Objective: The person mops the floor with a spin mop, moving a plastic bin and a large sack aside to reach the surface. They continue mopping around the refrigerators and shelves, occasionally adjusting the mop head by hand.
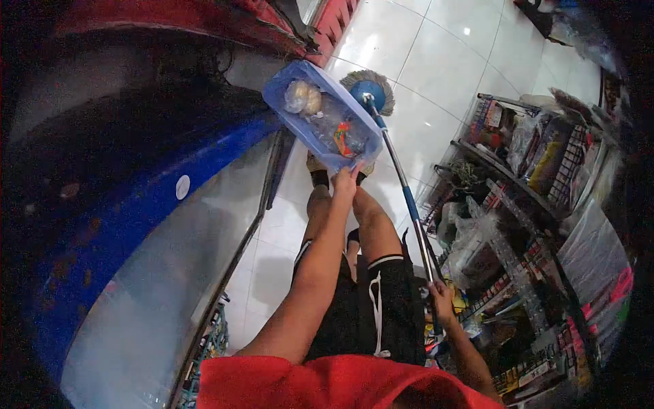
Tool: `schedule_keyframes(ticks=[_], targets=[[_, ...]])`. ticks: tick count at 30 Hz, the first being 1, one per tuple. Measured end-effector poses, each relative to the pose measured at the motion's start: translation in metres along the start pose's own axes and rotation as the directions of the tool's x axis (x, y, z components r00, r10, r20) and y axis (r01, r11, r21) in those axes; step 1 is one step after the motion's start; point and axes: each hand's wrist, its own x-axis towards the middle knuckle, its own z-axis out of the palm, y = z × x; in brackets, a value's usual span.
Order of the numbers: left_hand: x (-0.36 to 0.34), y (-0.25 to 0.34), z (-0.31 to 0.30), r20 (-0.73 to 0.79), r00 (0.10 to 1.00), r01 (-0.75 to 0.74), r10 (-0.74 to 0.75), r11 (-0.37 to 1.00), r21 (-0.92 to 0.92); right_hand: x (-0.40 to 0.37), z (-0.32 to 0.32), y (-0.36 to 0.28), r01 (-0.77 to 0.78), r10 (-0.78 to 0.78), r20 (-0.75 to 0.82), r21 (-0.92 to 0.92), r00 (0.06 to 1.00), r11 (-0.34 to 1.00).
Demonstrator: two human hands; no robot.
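Observation:
A translucent blue-purple plastic bin (294, 127) is held out in front of my legs. My left hand (346, 180) grips its near rim, fingers closed on the edge. Inside lie a clear plastic bag with something pale and round (304, 98), crumpled clear plastic, and an orange-and-green wrapper (343, 139). My right hand (441, 298) is wrapped round the upper part of a long mop (399, 168) with a silver and blue handle. The mop's blue disc and grey strands (368, 91) rest on the floor just beyond the bin's right side.
Wire shelves (521, 170) packed with wrapped goods line the right side. At left stands a large glass-fronted case with a blue edge (177, 165), below a red panel (163, 15). White tiled floor (443, 61) stretches ahead.

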Motion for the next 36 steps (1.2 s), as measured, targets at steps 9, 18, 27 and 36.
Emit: schedule_keyframes(ticks=[9, 18, 27, 36], targets=[[-0.004, -0.018, 0.047, 0.048, 0.997, -0.074, 0.068, 0.989, 0.132, -0.033, 0.026, 0.042, 0.106, -0.12, -0.179, -0.085, 0.977, 0.991], [0.033, 0.004, 0.138, 0.237, 0.923, -0.209, 0.301, -0.125, 0.97, -0.032, 0.026, 0.057, -0.148, 0.137, -0.138, -0.078, 0.981, 0.986], [0.072, 0.067, 0.129, 0.242, 0.914, -0.066, 0.326, -0.469, 0.881, -0.028, 0.016, 0.074, -0.03, 0.013, -0.185, -0.092, 0.983, 0.995], [0.133, 0.139, 0.102, 0.466, 0.746, -0.218, 0.475, -0.487, 0.846, -0.025, 0.035, 0.082, 0.058, -0.072, -0.169, -0.088, 0.983, 0.994]])
